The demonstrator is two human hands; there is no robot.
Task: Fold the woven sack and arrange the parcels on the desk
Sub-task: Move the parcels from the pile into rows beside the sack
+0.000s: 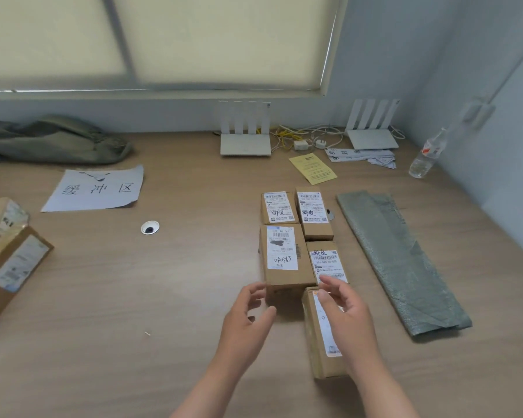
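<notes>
L hand (248, 315) and R hand (343, 306) hover w/ fingers spread, gripping nothing, just near of the parcels. Five cardboard parcels (286, 260) sit packed together, labels up, centre-right on the surface (163, 282). Folded woven sack (399, 260) lies flat to their right. Two more boxes (9, 257) at far left edge.
</notes>
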